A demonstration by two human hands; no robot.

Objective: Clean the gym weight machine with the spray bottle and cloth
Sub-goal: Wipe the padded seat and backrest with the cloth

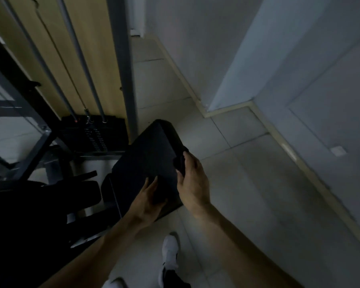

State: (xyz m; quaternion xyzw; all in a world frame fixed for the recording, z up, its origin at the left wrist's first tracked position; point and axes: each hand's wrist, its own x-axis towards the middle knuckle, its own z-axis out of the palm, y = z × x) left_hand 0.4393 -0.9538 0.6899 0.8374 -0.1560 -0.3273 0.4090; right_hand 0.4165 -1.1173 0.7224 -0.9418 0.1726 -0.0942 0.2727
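Observation:
The weight machine's black padded seat (146, 159) fills the middle of the dim head view. My right hand (192, 181) grips a dark cloth (180, 161) against the seat's right edge. At the seat's near corner my left hand (149, 199) curls round something dark, and I cannot make out what it is. The black weight stack (94, 132) with its steel guide rods (82, 65) stands behind the seat to the left. No spray bottle is recognisable.
A grey frame post (124, 65) rises just behind the seat. Dark frame bars and pads (40, 183) crowd the left. Light floor tiles (247, 183) spread to the right up to a white wall with a skirting strip (295, 156). My white shoe (170, 252) is below.

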